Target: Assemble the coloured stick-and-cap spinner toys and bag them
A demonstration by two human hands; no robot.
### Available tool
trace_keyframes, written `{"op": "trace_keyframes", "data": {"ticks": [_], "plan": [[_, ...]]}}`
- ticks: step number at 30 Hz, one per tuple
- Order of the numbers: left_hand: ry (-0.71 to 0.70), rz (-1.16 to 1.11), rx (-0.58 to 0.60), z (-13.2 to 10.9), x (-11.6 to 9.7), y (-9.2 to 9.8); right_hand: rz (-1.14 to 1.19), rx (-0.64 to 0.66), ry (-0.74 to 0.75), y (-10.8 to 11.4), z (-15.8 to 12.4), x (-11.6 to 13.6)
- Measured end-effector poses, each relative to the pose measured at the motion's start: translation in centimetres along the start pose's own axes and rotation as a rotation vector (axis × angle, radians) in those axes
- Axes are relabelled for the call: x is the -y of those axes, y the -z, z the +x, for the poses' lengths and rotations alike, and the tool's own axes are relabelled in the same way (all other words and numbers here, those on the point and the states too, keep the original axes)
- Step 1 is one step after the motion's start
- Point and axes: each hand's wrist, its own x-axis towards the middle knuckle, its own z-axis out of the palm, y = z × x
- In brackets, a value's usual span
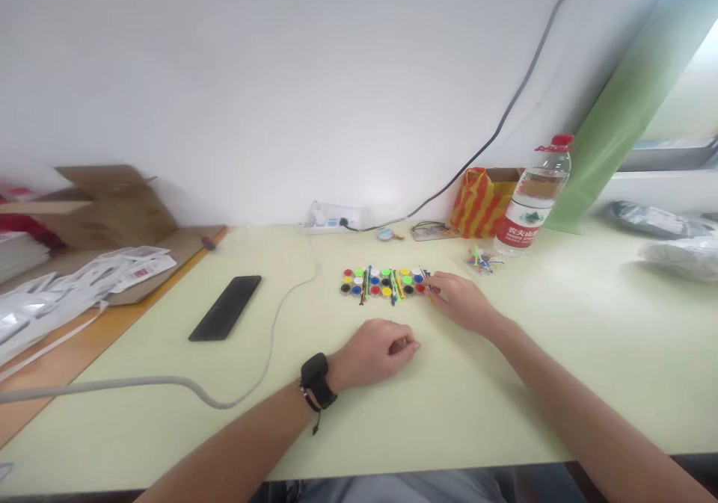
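Two rows of small coloured caps (381,282) lie on the pale green table (505,398), with several thin coloured sticks laid between them. My right hand (460,300) rests at the right end of the rows, its fingertips pinched on a stick beside the last caps. Nearer to me, my left hand (377,352) lies on the table in a loose fist, fingers curled in, with nothing visible in it. A black watch (316,381) is on that wrist.
A black phone (226,307) lies to the left, a grey cable (263,361) curving past it. A water bottle (532,200), a striped bag (476,204), a small bag of sticks (483,261) and a power strip (332,219) stand along the wall. Packets (84,282) and cardboard sit far left.
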Motion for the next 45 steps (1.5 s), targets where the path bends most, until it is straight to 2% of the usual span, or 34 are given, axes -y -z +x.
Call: {"op": "trace_keyframes", "data": {"ticks": [5,14,18,21,23,25,28,31,34,38,45], "plan": [[0.122,-0.208,-0.071,0.4,0.9,0.5,0.078,-0.014,0.028,-0.5,0.3,-0.2],[0.194,-0.369,-0.27,0.6,1.8,-0.1,0.292,-0.11,0.063,0.4,-0.4,0.3],[0.213,-0.498,-0.249,0.7,1.8,0.0,0.456,-0.069,0.129,0.3,-1.0,2.7],[0.14,-0.574,-0.191,0.8,1.5,0.3,0.538,-0.02,0.19,-0.3,-1.3,4.5],[0.117,-0.604,-0.175,0.9,1.6,0.3,0.554,-0.002,0.214,-0.6,-1.3,4.7],[0.149,-0.629,-0.192,0.9,2.0,0.2,0.533,-0.034,0.175,-0.8,-1.1,3.8],[0.213,-0.666,-0.226,1.0,2.8,-0.2,0.39,-0.157,-0.008,-0.6,-0.5,1.2],[0.243,-0.696,-0.23,1.0,3.2,-0.4,0.251,-0.166,-0.155,-0.5,-0.1,-1.3],[0.255,-0.711,-0.227,1.0,3.1,-0.3,0.225,-0.127,-0.152,-0.7,0.0,-2.4],[0.254,-0.708,-0.224,1.0,2.9,-0.2,0.237,-0.085,-0.092,-1.3,0.0,-2.3],[0.248,-0.694,-0.218,0.9,2.7,-0.2,0.251,-0.09,-0.129,-2.0,0.1,-2.5]]}}
